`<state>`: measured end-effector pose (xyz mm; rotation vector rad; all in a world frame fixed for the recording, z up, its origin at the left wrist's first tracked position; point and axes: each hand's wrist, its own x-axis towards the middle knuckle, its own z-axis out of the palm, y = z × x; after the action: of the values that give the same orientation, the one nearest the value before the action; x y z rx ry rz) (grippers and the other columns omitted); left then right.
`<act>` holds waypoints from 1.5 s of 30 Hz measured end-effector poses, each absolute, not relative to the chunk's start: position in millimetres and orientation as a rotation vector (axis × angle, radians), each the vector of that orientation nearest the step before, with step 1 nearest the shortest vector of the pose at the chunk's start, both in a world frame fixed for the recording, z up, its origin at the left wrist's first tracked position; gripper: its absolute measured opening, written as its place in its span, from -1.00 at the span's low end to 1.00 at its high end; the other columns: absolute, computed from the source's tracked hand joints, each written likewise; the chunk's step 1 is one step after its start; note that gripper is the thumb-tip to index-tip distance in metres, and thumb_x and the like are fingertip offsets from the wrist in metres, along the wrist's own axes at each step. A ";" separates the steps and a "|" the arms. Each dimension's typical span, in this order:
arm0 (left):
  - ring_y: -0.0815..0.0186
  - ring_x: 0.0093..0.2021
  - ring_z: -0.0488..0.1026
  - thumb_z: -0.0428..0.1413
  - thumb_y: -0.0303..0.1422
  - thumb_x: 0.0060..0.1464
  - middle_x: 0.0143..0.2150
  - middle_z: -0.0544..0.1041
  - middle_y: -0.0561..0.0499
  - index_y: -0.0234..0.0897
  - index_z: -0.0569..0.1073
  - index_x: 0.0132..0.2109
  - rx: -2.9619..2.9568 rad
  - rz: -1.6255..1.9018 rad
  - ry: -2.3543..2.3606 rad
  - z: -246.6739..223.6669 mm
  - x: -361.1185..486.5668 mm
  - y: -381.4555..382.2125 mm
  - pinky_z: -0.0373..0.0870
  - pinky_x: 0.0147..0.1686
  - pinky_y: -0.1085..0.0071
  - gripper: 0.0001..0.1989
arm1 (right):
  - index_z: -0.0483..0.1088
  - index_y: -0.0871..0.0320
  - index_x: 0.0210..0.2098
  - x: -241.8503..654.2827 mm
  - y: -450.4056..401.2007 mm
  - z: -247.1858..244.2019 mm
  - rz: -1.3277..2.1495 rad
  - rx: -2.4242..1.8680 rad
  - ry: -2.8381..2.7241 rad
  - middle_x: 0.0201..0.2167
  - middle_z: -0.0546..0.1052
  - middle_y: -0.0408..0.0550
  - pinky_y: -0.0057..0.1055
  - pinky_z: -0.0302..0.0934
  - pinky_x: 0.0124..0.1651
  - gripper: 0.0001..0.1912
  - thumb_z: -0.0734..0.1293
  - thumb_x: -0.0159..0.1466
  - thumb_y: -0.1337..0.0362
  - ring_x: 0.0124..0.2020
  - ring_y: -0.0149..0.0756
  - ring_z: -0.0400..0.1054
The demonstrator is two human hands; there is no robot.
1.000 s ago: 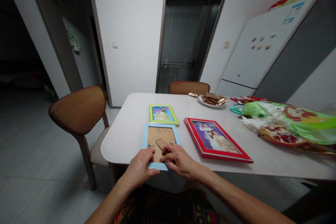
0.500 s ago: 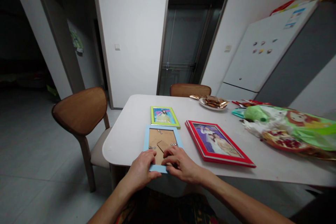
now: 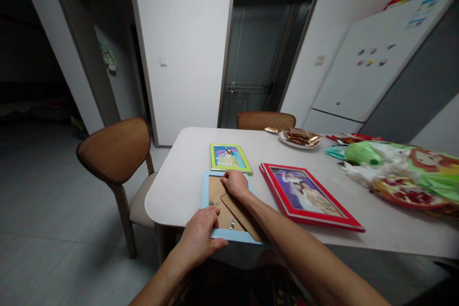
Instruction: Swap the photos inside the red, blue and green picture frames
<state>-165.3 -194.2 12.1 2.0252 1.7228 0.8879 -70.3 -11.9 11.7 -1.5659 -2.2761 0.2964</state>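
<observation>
A light-blue photo frame (image 3: 205, 190) lies face down at the table's near edge, its brown backing board and folded stand (image 3: 238, 211) showing. Small metal clips sit at the left (image 3: 213, 203) and bottom (image 3: 233, 224) of the backing. My left hand (image 3: 201, 232) grips the frame's lower left corner, thumb along the bottom edge. At the frame's top edge, my right hand (image 3: 235, 183) is closed, fingertips pressed together; what they pinch is hidden. Just beyond lies a yellow-green photo frame (image 3: 229, 157) with a picture facing up. To the right are stacked red photo frames (image 3: 304, 196).
The white table (image 3: 172, 177) also carries a plate of wrapped snacks (image 3: 299, 138), plastic bags (image 3: 387, 158) and a dish of food scraps (image 3: 409, 191). One wooden chair (image 3: 114, 150) stands at the left, another chair (image 3: 265, 119) behind. A fridge (image 3: 373, 62) stands back right.
My right hand has moved from the frame's lower right up to its top edge. The bottom clip now shows. My left hand stays at the corner; the camera view has shifted slightly.
</observation>
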 end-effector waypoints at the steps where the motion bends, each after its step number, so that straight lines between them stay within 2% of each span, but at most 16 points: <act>1: 0.18 -0.01 0.26 0.26 -0.40 -0.35 -0.06 0.37 -0.05 -0.24 0.30 -0.35 2.025 0.877 1.737 11.9 -164.9 -194.3 0.18 -0.04 0.28 -0.66 | 0.44 0.15 -0.42 -71.4 -9.2 10.0 0.297 -1.589 -2.264 -0.43 0.50 -0.03 -0.50 0.05 -0.41 -0.80 0.22 0.07 0.22 -0.37 -0.32 0.34; 6: 0.18 -0.04 0.28 0.25 -0.37 -0.34 -0.06 0.36 -0.06 -0.26 0.31 -0.32 2.057 0.818 1.796 13.8 -163.3 -195.0 0.18 -0.05 0.27 -0.64 | 0.45 0.18 -0.44 -72.3 -0.4 6.6 0.307 -1.657 -2.232 -0.43 0.50 0.01 -0.51 0.06 -0.40 -0.80 0.25 0.02 0.22 -0.36 -0.32 0.34; 10: 0.20 -0.12 0.32 0.26 -0.36 -0.34 -0.19 0.40 -0.02 -0.25 0.29 -0.20 2.074 0.771 1.835 18.8 -162.1 -196.7 0.23 -0.13 0.30 -0.53 | 0.44 0.19 -0.46 -71.8 -0.4 7.0 0.311 -1.694 -2.196 -0.42 0.50 0.04 -0.49 0.07 -0.41 -0.80 0.24 0.01 0.23 -0.35 -0.28 0.35; 17: 0.21 -0.14 0.32 0.24 -0.33 -0.31 -0.21 0.39 0.01 -0.23 0.26 -0.11 2.059 0.760 1.829 18.3 -158.7 -198.1 0.23 -0.15 0.33 -0.46 | 0.44 0.12 -0.49 -65.7 -1.8 5.9 0.374 -1.706 -2.173 -0.43 0.50 -0.07 -0.53 0.05 -0.48 -0.82 0.26 -0.01 0.18 -0.38 -0.33 0.34; 22: 0.20 -0.14 0.32 0.23 -0.33 -0.30 -0.21 0.39 0.00 -0.23 0.23 -0.05 2.053 0.727 1.857 18.0 -155.8 -197.8 0.22 -0.13 0.33 -0.42 | 0.44 0.14 -0.46 -67.3 2.0 6.1 0.390 -1.709 -2.158 -0.42 0.50 -0.03 -0.52 0.05 -0.46 -0.83 0.27 -0.02 0.22 -0.38 -0.33 0.34; 27: 0.22 -0.17 0.32 0.22 -0.34 -0.27 -0.24 0.38 0.03 -0.21 0.24 -0.08 2.041 0.722 1.845 19.9 -154.8 -197.4 0.22 -0.15 0.34 -0.46 | 0.45 0.11 -0.48 -68.8 0.3 4.0 0.390 -1.695 -2.148 -0.44 0.51 -0.07 -0.52 0.05 -0.44 -0.85 0.26 0.00 0.23 -0.40 -0.35 0.34; 33: 0.23 -0.18 0.32 0.22 -0.36 -0.26 -0.26 0.38 0.03 -0.22 0.23 -0.08 2.040 0.792 1.817 15.3 -153.7 -194.2 0.23 -0.15 0.33 -0.47 | 0.45 0.11 -0.45 -64.5 -5.3 1.8 0.325 -1.664 -2.140 -0.43 0.51 -0.06 -0.50 0.05 -0.37 -0.79 0.22 0.05 0.17 -0.34 -0.34 0.34; 38: 0.21 -0.14 0.31 0.21 -0.35 -0.26 -0.22 0.38 0.02 -0.21 0.27 -0.14 2.026 0.779 1.822 15.1 -152.7 -193.6 0.21 -0.14 0.33 -0.54 | 0.45 0.12 -0.45 -67.3 0.5 3.3 0.348 -1.704 -2.155 -0.43 0.51 -0.06 -0.51 0.06 -0.40 -0.82 0.25 0.03 0.20 -0.35 -0.34 0.35; 45: 0.23 -0.23 0.32 0.21 -0.34 -0.27 -0.28 0.37 0.04 -0.21 0.26 -0.14 2.030 0.763 1.899 17.0 -149.6 -197.4 0.23 -0.21 0.35 -0.53 | 0.43 0.23 -0.35 -73.8 6.6 8.2 0.345 -1.739 -2.172 -0.35 0.49 0.09 -0.50 0.08 -0.37 -0.78 0.26 0.01 0.28 -0.31 -0.30 0.34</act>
<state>-149.6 -197.4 17.0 2.0298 1.8993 0.7625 -73.8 6.6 8.2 -1.7388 -2.1721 0.3447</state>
